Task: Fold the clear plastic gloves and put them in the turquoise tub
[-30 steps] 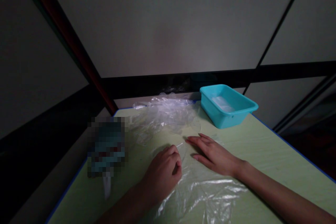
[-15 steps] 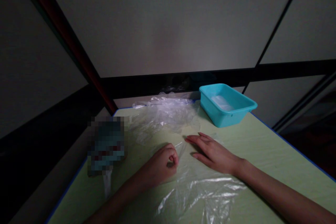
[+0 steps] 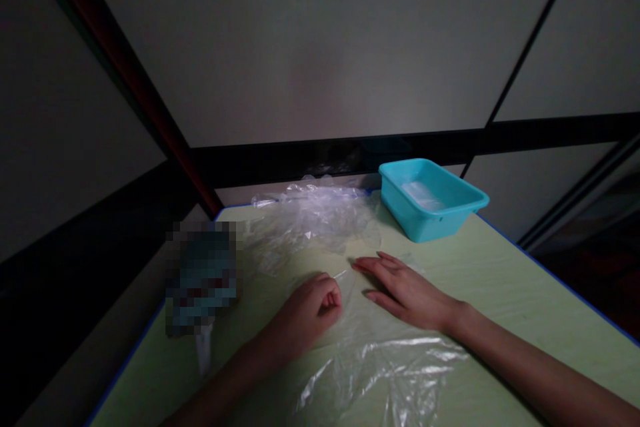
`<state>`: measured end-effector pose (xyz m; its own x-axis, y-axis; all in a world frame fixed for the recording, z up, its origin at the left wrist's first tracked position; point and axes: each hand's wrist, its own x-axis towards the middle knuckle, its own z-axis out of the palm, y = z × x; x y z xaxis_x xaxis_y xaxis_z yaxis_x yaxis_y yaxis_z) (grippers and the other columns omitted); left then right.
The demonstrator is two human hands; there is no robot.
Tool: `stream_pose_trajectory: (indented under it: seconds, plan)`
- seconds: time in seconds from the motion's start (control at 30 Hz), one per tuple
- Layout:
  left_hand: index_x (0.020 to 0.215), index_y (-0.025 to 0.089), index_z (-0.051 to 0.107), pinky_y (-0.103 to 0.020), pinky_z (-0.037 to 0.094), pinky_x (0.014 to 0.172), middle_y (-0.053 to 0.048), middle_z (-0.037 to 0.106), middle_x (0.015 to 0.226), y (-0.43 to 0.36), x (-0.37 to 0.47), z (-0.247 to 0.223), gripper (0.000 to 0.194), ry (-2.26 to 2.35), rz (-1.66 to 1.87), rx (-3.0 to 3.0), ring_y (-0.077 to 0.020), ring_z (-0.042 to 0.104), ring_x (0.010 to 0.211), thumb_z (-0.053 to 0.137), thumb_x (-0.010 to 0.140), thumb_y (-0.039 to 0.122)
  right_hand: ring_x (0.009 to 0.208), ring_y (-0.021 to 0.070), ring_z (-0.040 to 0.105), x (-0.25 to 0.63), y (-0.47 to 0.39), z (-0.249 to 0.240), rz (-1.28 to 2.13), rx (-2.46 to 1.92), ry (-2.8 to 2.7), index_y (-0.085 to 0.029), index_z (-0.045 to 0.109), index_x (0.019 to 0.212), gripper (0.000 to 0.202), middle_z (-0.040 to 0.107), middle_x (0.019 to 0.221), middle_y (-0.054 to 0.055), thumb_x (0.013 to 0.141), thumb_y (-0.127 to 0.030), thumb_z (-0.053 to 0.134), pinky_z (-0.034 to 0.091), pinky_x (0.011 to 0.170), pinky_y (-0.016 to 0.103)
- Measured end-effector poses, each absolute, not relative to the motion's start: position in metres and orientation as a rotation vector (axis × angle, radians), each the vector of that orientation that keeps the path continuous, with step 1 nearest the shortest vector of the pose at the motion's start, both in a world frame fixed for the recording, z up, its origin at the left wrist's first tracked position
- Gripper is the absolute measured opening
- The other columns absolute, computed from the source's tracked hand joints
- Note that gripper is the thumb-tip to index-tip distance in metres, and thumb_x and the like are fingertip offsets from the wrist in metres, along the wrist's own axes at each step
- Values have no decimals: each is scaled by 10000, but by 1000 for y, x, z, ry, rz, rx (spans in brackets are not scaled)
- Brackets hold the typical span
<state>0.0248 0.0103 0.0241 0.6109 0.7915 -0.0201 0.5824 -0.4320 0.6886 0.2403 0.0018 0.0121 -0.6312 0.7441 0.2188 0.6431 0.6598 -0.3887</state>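
Observation:
A clear plastic bag (image 3: 375, 360) lies spread on the pale green table (image 3: 505, 280), its creased end toward the front edge. My left hand (image 3: 313, 310) rests at the bag's left side with its fingers curled in; whether they pinch a bit of film is too small to tell. My right hand (image 3: 405, 290) lies palm down on the upper right part of the bag, fingers stretched out. Beyond both hands is a crumpled heap of clear plastic (image 3: 320, 213).
A turquoise basin (image 3: 435, 223) with something whitish inside stands at the back right. At the left edge is a blurred-out object (image 3: 205, 280) with a white strip below it. Pale panels (image 3: 340, 47) rise behind the table.
My left hand has turned very slightly, its fingers still curled. My right hand and the plastic look unmoved.

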Motion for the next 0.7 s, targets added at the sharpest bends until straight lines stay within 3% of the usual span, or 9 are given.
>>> stream_pose_trajectory:
  seconds: [0.7]
  plan:
    - [739, 190, 483, -241, 377, 701, 14, 490, 807, 11, 18, 33, 174, 1041, 251, 2194, -160, 484, 803, 566, 607, 112, 1189, 203, 409, 240, 2, 13, 404, -1082, -2523, -168, 303, 1305, 443, 444, 1299, 108, 895, -286, 422, 244, 1047, 434]
